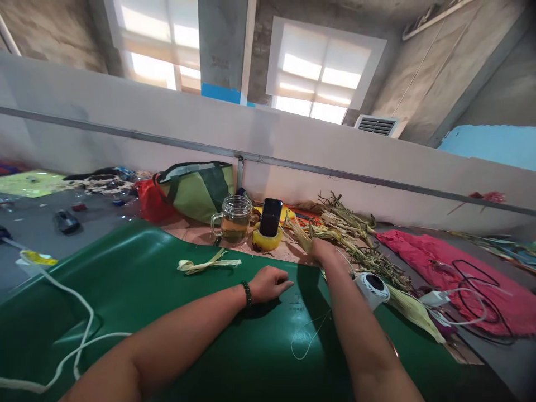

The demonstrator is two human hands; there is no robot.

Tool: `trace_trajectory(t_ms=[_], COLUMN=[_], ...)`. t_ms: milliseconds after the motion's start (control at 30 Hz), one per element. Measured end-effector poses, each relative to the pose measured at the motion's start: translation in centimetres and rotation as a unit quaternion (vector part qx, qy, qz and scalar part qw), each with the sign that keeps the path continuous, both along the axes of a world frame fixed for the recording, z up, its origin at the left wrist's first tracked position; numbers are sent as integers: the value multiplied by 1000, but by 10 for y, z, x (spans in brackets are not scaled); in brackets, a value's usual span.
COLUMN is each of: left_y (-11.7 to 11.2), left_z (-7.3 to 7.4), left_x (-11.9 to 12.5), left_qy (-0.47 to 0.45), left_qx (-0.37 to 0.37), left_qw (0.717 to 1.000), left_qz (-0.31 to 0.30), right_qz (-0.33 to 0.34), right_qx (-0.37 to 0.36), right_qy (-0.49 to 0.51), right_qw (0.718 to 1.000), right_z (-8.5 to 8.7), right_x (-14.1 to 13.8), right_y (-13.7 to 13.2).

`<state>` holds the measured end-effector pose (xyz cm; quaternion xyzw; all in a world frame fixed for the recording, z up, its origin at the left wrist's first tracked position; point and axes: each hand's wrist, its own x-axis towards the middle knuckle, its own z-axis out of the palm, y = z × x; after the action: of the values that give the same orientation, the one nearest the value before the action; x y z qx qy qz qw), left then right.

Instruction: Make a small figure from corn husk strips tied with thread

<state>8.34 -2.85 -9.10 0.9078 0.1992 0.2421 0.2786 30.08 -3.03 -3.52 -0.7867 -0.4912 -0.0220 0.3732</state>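
Note:
My left hand (pixel 270 282) rests on the green mat (pixel 138 279) with its fingers curled and the index finger pointing right; it wears a dark bead bracelet (pixel 247 293) at the wrist, and I cannot make out anything in it. My right hand (pixel 324 250) reaches past the mat's far edge into a pile of dried corn husks and stalks (pixel 349 234), fingers closed on husk leaves. A loose pale husk strip (pixel 208 264) lies on the mat to the left of my left hand. A thin thread (pixel 307 335) loops on the mat between my forearms.
A glass mug of tea (pixel 232 220) and a phone in a yellow stand (pixel 270 223) sit beyond the mat. A green-and-red bag (pixel 188 190) leans on the partition wall. A white round device (pixel 372 287), cables and pink cloth (pixel 456 273) lie right. White cord (pixel 79 318) crosses left.

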Motion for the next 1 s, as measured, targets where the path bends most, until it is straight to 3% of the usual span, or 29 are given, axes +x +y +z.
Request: trace_trajectory(t_ms=[100, 200, 267, 367, 433, 533, 600, 700, 800, 867, 933, 1000], left_y=[2, 4, 5, 8, 10, 11, 10, 8, 8, 7, 6, 3], left_z=[0, 1, 4, 10, 15, 22, 26, 28, 29, 30, 32, 34], left_x=[2, 4, 4, 3, 3, 4, 4, 2, 1, 1, 1, 2], left_qy=[-29, -59, -77, -129, -189, -271, -289, -286, -284, -294, -301, -286], left_qx=[-48, -104, -130, -180, -235, -337, -395, -442, -450, -435, -404, -362], left_qw=[998, 992, 987, 972, 949, 897, 870, 850, 845, 848, 862, 887], left_qz=[11, 40, 62, 83, 93, 89, 58, 32, 62, 70, 55, 38], right_qz=[-36, -74, -83, -20, 20, 63, 96, 158, 143, 127, 142, 148], right_qx=[-21, 13, 67, 221, 270, 229, 209, 179, 203, 214, 187, 157], right_qy=[-7, -13, -5, 77, 142, 199, 267, 412, 518, 545, 544, 509], right_qw=[999, 997, 994, 972, 952, 951, 936, 880, 818, 801, 806, 834], right_z=[6, 29, 44, 50, 42, 16, -3, -25, -36, -38, -38, -38], right_x=[5, 11, 10, -9, -32, -71, -92, -105, -98, -92, -89, -92], right_y=[-5, -14, -21, -39, -56, -82, -94, -101, -99, -98, -96, -95])
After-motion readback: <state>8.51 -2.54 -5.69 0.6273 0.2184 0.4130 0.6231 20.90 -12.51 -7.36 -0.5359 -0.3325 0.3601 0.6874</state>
